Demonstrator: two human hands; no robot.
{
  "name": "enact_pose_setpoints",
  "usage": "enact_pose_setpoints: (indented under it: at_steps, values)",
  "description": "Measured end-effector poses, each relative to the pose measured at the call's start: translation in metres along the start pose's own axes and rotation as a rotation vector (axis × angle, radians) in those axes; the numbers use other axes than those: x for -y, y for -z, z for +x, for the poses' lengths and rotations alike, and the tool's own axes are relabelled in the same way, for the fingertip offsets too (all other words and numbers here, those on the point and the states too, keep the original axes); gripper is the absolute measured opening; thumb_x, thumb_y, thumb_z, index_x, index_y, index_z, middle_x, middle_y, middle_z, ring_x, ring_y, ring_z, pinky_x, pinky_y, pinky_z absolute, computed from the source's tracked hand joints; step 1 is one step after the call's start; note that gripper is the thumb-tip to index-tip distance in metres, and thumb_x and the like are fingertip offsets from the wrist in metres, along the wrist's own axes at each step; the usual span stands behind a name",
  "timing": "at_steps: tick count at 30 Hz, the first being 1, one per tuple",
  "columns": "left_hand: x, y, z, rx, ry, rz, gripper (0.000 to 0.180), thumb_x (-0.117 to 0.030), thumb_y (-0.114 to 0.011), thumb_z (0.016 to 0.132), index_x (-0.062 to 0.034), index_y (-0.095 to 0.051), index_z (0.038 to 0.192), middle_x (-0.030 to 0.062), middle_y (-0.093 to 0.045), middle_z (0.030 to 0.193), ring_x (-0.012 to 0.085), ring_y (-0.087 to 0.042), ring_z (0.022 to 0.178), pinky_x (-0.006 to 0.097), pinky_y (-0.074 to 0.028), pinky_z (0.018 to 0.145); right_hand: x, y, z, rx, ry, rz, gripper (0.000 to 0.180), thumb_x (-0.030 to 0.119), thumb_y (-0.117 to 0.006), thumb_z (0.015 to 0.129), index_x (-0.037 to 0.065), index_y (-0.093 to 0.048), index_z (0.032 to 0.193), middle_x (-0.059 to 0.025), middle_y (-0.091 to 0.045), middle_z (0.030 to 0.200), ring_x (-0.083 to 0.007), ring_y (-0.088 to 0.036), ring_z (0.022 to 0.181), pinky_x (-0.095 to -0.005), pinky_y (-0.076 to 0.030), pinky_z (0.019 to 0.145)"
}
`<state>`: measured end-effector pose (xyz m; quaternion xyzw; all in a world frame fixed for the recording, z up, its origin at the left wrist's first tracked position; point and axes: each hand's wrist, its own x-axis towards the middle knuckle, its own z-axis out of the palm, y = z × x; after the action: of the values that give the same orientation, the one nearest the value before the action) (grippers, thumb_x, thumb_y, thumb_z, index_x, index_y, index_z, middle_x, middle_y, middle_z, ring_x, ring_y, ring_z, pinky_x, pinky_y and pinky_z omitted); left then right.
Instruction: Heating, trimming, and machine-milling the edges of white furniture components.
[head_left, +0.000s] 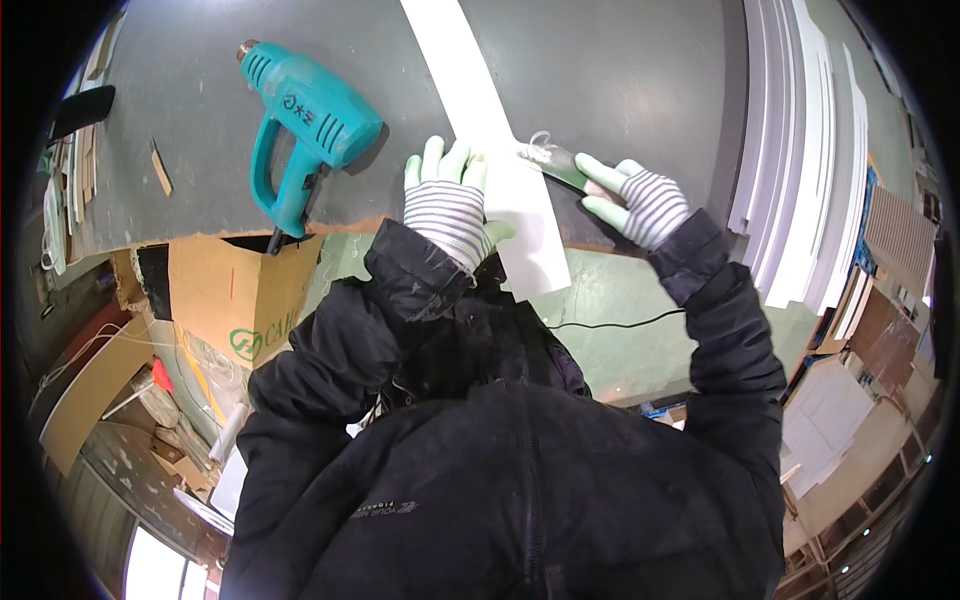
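A long white strip [470,75] lies across the dark grey table [640,60], its near end sticking out past the front edge. My left hand [450,205], in a striped glove with pale green fingers, rests on the strip's left side with its fingers stretched out. In my matching gloved right hand [637,203], a flat scraper-like tool [560,166] is gripped, its tip touching or just above the strip's right edge. Curled white shavings [538,150] cling round that tip. The handle is mostly hidden by my fingers.
A teal heat gun [318,110] lies on the table to the left, near a small wooden sliver [161,170]. Long white and grey strips [800,150] are stacked at the right. Below the table's front edge stands a cardboard box [225,290]; a black cable [620,323] runs nearby.
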<state>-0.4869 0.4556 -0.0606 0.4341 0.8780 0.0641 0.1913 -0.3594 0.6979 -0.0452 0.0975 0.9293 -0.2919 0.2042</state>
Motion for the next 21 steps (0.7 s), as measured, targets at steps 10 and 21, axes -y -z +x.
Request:
enact_pose_setpoints:
  at_steps: [10, 21]
  values:
    - [0.008, -0.004, 0.013, -0.039, 0.048, -0.202, 0.111, -0.046, -0.087, 0.056, 0.0097, -0.037, 0.138, 0.0265, -0.033, 0.145, 0.0413, -0.030, 0.136, 0.056, -0.020, 0.113, -0.012, 0.037, 0.046, 0.091, 0.240, -0.155, 0.046, 0.035, -0.064, 0.089, 0.021, -0.058, 0.132, -0.0153, -0.059, 0.083, -0.0307, -0.061, 0.072, -0.0405, -0.051, 0.066]
    - [0.017, -0.012, 0.006, -0.019, 0.030, -0.272, 0.110, -0.049, -0.084, 0.059, 0.0069, -0.035, 0.141, 0.0253, -0.030, 0.148, 0.0407, -0.024, 0.142, 0.055, -0.015, 0.116, 0.029, 0.032, 0.124, -0.091, -0.097, -0.132, 0.048, 0.048, -0.055, 0.093, 0.032, -0.051, 0.139, -0.0189, -0.061, 0.101, -0.0357, -0.064, 0.092, -0.0430, -0.050, 0.084]
